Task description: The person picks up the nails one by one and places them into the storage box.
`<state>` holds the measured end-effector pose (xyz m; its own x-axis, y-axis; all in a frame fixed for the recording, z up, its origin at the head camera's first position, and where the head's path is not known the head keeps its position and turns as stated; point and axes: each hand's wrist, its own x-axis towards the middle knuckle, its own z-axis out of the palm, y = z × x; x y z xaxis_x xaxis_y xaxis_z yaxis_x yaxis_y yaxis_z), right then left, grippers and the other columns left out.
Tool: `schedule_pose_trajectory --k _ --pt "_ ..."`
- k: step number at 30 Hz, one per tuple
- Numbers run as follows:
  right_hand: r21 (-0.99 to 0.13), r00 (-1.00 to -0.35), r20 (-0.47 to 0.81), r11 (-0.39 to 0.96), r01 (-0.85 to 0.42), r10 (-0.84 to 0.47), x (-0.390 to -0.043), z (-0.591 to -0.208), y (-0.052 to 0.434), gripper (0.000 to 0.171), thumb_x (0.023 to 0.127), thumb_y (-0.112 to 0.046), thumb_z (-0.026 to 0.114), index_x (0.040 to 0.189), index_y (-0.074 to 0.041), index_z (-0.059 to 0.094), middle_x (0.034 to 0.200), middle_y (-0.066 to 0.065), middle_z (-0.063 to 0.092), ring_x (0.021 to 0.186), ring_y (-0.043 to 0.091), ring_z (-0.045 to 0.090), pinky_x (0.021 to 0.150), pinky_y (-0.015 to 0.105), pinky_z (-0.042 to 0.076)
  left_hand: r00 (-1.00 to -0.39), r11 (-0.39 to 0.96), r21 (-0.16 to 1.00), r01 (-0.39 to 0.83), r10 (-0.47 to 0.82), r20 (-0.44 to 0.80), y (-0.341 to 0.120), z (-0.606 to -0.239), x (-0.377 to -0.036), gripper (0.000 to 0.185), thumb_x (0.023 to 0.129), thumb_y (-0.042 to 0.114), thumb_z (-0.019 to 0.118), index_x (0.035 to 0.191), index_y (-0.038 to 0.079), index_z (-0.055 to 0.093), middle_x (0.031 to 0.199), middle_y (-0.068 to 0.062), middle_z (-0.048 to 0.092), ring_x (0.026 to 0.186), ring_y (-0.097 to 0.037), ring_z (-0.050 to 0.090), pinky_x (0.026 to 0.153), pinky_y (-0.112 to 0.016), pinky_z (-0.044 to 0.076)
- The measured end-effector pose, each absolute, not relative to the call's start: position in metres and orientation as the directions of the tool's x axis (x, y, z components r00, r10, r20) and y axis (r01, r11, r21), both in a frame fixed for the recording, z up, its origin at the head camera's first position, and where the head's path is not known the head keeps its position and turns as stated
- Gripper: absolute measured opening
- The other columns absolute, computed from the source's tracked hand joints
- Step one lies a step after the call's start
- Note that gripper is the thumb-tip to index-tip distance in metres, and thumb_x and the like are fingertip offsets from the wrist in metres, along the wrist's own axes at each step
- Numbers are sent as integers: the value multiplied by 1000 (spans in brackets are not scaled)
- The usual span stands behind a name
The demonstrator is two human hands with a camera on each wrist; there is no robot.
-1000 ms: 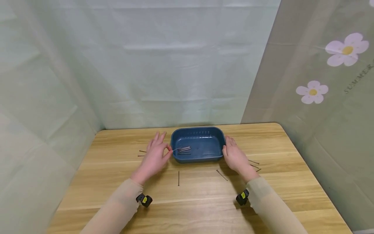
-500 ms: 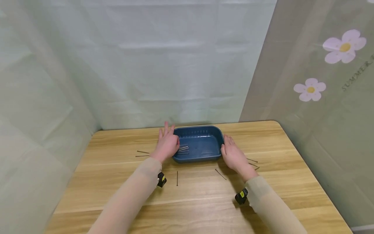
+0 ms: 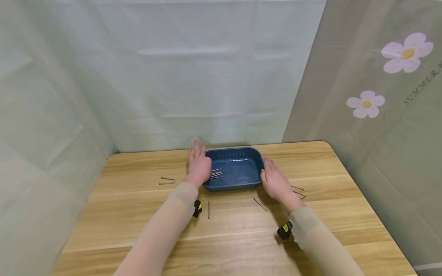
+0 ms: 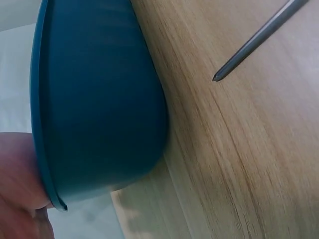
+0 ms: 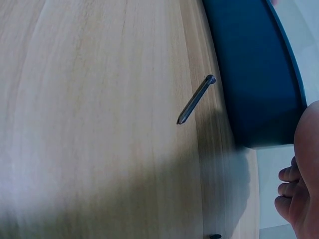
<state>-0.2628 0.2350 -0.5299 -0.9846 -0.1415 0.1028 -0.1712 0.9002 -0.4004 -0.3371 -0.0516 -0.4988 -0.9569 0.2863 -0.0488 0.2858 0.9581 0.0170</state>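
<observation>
Head view shows a dark-blue rectangular plastic tray with rounded corners (image 3: 235, 188) standing near the far edge of a light wood-grain counter (image 3: 235, 245), between a person's two bare hands. The left hand (image 3: 199, 165) is over the tray's left end, three of its fingers spread and pointing away toward the pale green cloth backdrop (image 3: 207, 84); its thumb and forefinger are hidden there, so whether they pinch anything cannot be told. Left wrist view shows part of this hand at the tray's rim. The right hand (image 3: 276, 184) rests against the tray's right end, its fingers straight and pressed together, with the thumb beside the rim. A loose cluster of thin metal nails (image 3: 216, 175) lies inside the tray at its left end, partly covered by the left hand. Other nails lie on the counter: a pair (image 3: 167, 181) to the left of the left hand, a single nail (image 3: 208, 210) in front of the tray, a slanted nail (image 3: 260, 204) near the tray's front right corner, and a small group (image 3: 298, 192) just beside the right hand and partly hidden by it. Beige sleeves (image 3: 165, 224) cover both forearms.
</observation>
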Motion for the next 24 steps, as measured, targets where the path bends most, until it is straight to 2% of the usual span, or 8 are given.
schedule_pose_trajectory --k 5,7,13,17,20,24 --pt "-398 -985 98 902 -170 -142 -262 -529 235 61 115 -23 33 161 17 24 167 33 30 156 48 28 127 56 25 -956 956 29 291 292 -19 -53 -498 -336 15 101 13 68 104 12 83 174 -25 20 161 -49 -13 126 -70 4" --pt "-399 -985 99 901 -172 -144 -262 -529 234 61 115 -23 34 161 17 24 167 33 31 156 48 29 127 56 26 -954 953 59 298 299 -3 -54 -497 -335 11 100 15 71 98 12 82 174 -26 21 161 -49 -14 126 -70 4" --pt "-398 -985 92 902 -169 -143 -261 -528 233 61 115 -22 35 161 16 24 167 33 31 157 48 29 127 56 26 -946 922 212 324 310 94 -60 -491 -326 17 99 23 75 84 16 72 173 -27 23 160 -47 -17 126 -69 0" --pt "-398 -986 89 902 -166 -142 -261 -528 232 61 115 -22 34 161 16 24 167 33 31 156 48 29 126 56 27 -924 868 326 374 318 212 -67 -481 -306 17 99 22 76 84 15 70 173 -27 24 160 -42 -23 126 -69 -4" --pt "-400 -986 89 902 -165 -141 -261 -528 233 61 115 -22 35 161 16 24 167 33 31 157 48 29 126 56 27 -901 830 375 413 312 302 -75 -478 -285 20 98 22 77 83 16 66 173 -26 24 161 -40 -22 126 -70 -2" --pt "-403 -987 84 902 -158 -136 -261 -527 234 61 115 -22 35 161 16 24 167 33 31 157 47 28 126 56 27 -896 796 445 411 262 358 -86 -482 -254 22 95 22 79 81 17 63 175 -23 22 162 -40 -18 125 -71 1"
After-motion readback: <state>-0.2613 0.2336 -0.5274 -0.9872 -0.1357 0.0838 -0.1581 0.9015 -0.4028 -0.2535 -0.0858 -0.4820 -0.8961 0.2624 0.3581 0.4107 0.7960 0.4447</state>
